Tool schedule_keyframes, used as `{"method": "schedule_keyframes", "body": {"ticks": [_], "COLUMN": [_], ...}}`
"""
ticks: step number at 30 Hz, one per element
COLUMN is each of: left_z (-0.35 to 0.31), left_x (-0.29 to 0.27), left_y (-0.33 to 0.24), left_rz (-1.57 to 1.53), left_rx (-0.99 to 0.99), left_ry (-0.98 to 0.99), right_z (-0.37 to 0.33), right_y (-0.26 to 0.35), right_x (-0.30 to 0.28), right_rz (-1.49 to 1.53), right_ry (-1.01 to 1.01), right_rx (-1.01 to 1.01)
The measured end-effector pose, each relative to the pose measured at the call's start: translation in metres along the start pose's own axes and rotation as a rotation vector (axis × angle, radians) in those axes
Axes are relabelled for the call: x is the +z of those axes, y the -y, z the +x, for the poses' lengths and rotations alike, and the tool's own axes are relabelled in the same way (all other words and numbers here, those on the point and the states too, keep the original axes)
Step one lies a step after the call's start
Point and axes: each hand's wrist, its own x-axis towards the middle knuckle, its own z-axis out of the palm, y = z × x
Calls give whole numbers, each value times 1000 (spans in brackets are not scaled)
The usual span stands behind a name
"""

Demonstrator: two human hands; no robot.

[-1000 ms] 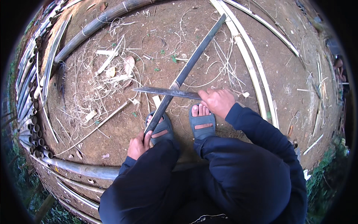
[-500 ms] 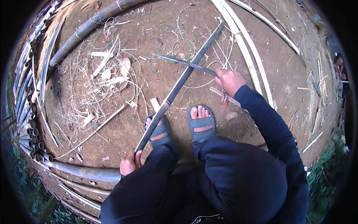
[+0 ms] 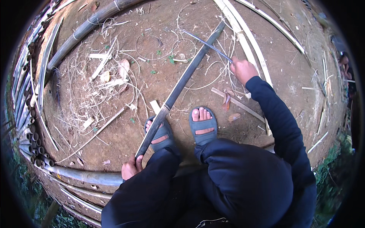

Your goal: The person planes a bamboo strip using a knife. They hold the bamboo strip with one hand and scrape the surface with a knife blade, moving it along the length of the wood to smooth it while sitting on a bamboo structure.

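So I'm looking down at my own lap here, and my left hand [image 3: 131, 168] is clamped on the near end of a long dark bamboo strip [image 3: 187, 79], thumb and fingers pinching it just beside my left knee. The strip slants up and away to the right, passing over my left sandal [image 3: 162, 132] in this view, with a ringed joint a bit beyond my toes. Can't really tell if its far end is touching the dirt. My right hand [image 3: 244, 71] is wrapped tight around the grip end of a knife [image 3: 219, 54], so the handle itself is hidden in my fist. The blade lies crosswise over the strip near its far end, tip poking out past the left side. My right sandal [image 3: 203, 124] is planted apart from the left one. Just beyond my right fist, a couple of long pale strips [image 3: 238, 28] run along the ground, and a few dry leaves [image 3: 227, 102] lie below it. Over on the left there's a messy heap of curly shavings [image 3: 100, 87], with a thick bamboo pole [image 3: 85, 30] past that and a stack of bamboo tubes [image 3: 28, 140] at the far left. Somebody else, a person [image 3: 345, 72], shows way out at the right edge.
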Motion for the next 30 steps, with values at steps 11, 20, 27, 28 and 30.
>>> {"method": "schedule_keyframes", "body": {"ticks": [11, 20, 27, 28, 30], "left_z": [-1, -5, -3, -1, -4], "left_x": [0, -2, -1, 2, 6], "left_y": [2, 7, 6, 9, 19], "left_rz": [70, 83, 44, 28, 4], "left_rx": [-8, -42, -41, -32, -42], "left_ry": [14, -1, 11, 17, 29], "right_z": [35, 54, 61, 65, 57], "right_y": [-60, -68, -84, -85, -53], "right_x": [22, 20, 28, 24, 10], "right_rz": [85, 145, 78, 66, 22], "right_ry": [-20, -54, -37, -44, 37], "right_rx": [155, 150, 255, 252, 110]}}
